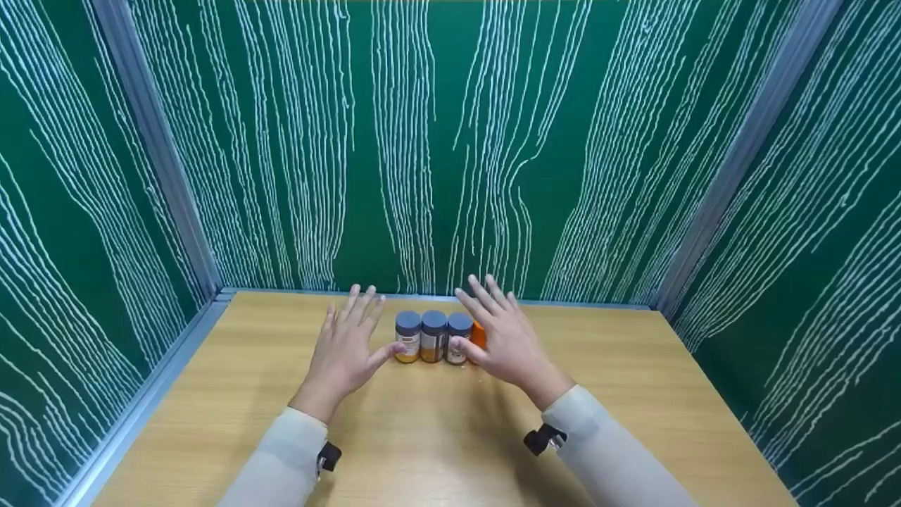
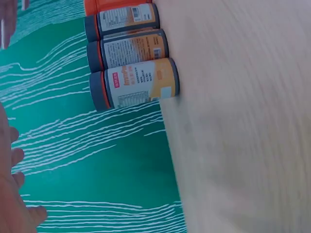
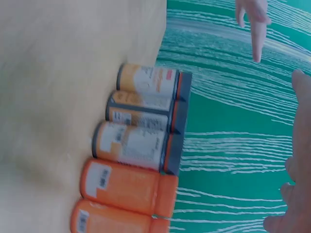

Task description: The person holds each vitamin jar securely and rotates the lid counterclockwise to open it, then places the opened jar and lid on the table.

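Note:
A row of upright supplement bottles stands toward the back of the table. Three have dark grey-blue caps: the left one (image 1: 407, 322), the middle one (image 1: 433, 336) and the right one (image 1: 460, 322). To their right come two orange bottles, plain in the right wrist view: one (image 3: 126, 187) beside the capped ones, another (image 3: 112, 219) at the end. My left hand (image 1: 345, 352) is left of the row, fingers spread, its thumb overlapping the left bottle in the head view. With fingers likewise spread, my right hand (image 1: 510, 345) hides most of the orange bottles there. Neither hand holds anything.
Under the bottles is a light wooden table (image 1: 422, 451). Green panels (image 1: 450, 176) with wavy white lines rise behind it and at both sides, joined by grey metal posts (image 1: 158, 141). A small dark device (image 1: 540, 440) sits at each wrist.

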Motion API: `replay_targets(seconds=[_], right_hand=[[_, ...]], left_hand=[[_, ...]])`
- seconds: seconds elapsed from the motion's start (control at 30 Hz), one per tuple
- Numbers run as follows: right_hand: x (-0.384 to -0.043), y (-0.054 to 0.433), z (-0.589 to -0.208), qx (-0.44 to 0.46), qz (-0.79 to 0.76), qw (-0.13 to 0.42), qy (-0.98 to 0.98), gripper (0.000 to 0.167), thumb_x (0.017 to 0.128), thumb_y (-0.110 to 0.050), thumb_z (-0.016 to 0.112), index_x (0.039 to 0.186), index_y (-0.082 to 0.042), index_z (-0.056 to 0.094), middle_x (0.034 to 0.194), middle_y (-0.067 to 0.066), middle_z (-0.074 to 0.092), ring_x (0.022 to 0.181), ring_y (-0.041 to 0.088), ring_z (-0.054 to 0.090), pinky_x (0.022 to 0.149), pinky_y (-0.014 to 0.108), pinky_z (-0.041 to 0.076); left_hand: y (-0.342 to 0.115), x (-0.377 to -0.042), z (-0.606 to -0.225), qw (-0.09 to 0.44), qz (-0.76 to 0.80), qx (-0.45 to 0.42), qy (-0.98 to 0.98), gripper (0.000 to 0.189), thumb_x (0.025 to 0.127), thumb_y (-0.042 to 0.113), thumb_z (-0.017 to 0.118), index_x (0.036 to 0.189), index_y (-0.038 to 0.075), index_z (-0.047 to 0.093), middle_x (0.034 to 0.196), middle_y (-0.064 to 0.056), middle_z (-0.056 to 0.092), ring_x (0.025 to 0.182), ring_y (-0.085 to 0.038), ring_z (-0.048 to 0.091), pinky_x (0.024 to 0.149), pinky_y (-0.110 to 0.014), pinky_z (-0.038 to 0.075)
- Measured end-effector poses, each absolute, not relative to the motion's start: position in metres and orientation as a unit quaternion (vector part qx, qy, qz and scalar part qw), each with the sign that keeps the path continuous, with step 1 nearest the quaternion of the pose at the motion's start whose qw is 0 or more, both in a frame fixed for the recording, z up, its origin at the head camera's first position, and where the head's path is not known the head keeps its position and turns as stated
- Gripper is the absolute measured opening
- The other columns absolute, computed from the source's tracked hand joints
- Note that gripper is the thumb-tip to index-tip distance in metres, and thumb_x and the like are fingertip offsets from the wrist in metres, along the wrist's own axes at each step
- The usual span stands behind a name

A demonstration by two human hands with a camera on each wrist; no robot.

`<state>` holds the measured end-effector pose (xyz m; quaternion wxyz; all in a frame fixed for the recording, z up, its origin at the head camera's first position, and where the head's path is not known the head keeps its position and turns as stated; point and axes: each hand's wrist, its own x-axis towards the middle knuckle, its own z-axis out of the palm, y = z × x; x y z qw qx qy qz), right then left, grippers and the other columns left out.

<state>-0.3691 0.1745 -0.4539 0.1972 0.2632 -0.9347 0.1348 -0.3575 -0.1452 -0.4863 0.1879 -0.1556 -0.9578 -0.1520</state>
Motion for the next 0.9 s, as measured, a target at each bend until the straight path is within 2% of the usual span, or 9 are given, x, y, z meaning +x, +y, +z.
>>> replay_targets(seconds=[0.2,0.4,0.5,0.7,0.9], right_hand=[[-0.364,0.165,-0.466,0.271,0.194,0.153,-0.93,0.084,0.109,-0.073,0.057,0.18,-0.034,0.032,0.191,-0.005,0.02,0.179,0.034,0.016,0.141,0.069,0.022],[-0.358,0.158,-0.477,0.271,0.228,0.122,-0.927,0.083,0.109,-0.072,0.058,0.179,-0.034,0.035,0.19,-0.008,0.024,0.179,0.028,0.021,0.14,0.065,0.028],[-0.355,0.154,-0.483,0.272,0.239,0.115,-0.925,0.082,0.11,-0.072,0.058,0.178,-0.032,0.038,0.188,-0.005,0.031,0.176,0.029,0.029,0.139,0.062,0.033],[-0.353,0.144,-0.492,0.252,0.268,0.075,-0.927,0.08,0.109,-0.075,0.057,0.178,-0.039,0.037,0.183,-0.004,0.043,0.164,0.036,0.051,0.134,0.062,0.042],[-0.357,0.137,-0.504,0.238,0.333,0.029,-0.912,0.079,0.11,-0.072,0.059,0.176,-0.03,0.045,0.176,0.008,0.053,0.155,0.041,0.06,0.13,0.065,0.047]], left_hand=[[-0.149,-0.364,-0.499,0.156,-0.212,-0.138,-0.955,0.104,0.104,0.089,0.043,0.181,0.02,0.029,0.191,-0.007,0.023,0.18,-0.036,0.013,0.144,-0.068,0.01],[-0.148,-0.373,-0.515,0.123,-0.308,-0.107,-0.937,0.099,0.106,0.085,0.046,0.181,0.022,0.032,0.19,-0.009,0.028,0.179,-0.039,0.015,0.142,-0.07,0.016],[-0.146,-0.378,-0.523,0.088,-0.369,-0.086,-0.921,0.099,0.106,0.085,0.045,0.181,0.024,0.03,0.19,-0.009,0.026,0.179,-0.04,0.014,0.14,-0.071,0.02],[-0.14,-0.388,-0.539,0.041,-0.449,-0.058,-0.891,0.097,0.107,0.084,0.044,0.181,0.021,0.032,0.19,-0.012,0.025,0.176,-0.044,0.022,0.14,-0.071,0.022],[-0.135,-0.397,-0.548,0.024,-0.5,-0.066,-0.863,0.086,0.114,0.072,0.043,0.179,0.017,0.034,0.188,-0.018,0.028,0.175,-0.047,0.024,0.142,-0.069,0.021]])
